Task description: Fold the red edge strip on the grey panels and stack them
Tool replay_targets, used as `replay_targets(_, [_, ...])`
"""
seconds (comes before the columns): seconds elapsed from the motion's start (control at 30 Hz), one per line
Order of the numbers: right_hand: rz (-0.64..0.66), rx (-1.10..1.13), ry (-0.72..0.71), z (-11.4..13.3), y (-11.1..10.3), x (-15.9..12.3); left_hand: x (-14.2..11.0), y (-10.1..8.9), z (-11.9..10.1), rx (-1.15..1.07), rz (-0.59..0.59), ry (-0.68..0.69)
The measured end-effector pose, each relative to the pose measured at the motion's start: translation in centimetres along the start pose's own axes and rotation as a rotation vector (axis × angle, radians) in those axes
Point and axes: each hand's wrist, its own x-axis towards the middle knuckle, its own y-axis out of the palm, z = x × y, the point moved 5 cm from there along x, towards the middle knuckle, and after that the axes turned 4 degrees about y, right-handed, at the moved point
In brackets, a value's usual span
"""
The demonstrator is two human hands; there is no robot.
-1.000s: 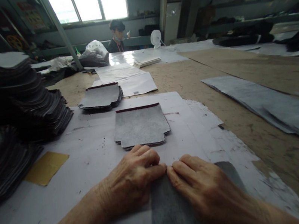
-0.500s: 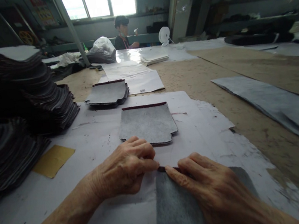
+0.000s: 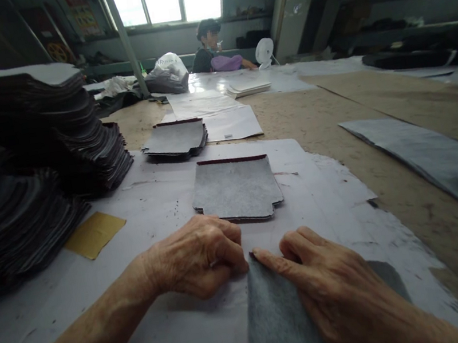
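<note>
A grey sheet of fabric-like material [image 3: 273, 315] lies flat in front of me, partly covered by my right hand [image 3: 336, 276]. That hand's index finger is stretched out and presses on the sheet's dark far edge, near the corner; the other fingers are curled and the thumb is hidden. Beside the same corner, my left hand [image 3: 199, 257] is closed with its fingertips bent together. Whatever it may pinch is hidden. Just beyond my hands lies a grey notched piece [image 3: 235, 188] with a dark red strip along its far edge.
White paper [image 3: 172, 337] covers the near table. Tall stacks of dark sheets [image 3: 94, 140] stand left, near a yellow card [image 3: 96, 234]. A small pile of grey pieces [image 3: 175, 138] lies farther back. A long grey strip [image 3: 436, 162] is at right. A person [image 3: 203, 59] sits opposite.
My left hand has drawn slightly back from the dark edge and closed tighter. My right index finger now reaches the corner. The view has shifted left, and the person opposite now has purple cloth.
</note>
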Motion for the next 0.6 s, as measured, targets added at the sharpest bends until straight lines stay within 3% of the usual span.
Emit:
replay_targets(0.33, [-0.005, -0.089, 0.036, 0.6, -0.2, 0.4, 0.1, -0.3, -0.4, 0.044, -0.020, 0.020])
replay_targets(0.53, [-0.400, -0.109, -0.120, 1.0, -3.0, -2.0, 0.0, -0.2, 0.0, -0.061, -0.030, -0.026])
replay_targets(0.6, [-0.458, -0.173, -0.115, 0.7, -4.2, -3.6, 0.0, -0.4, 0.0, -0.154, -0.060, -0.045])
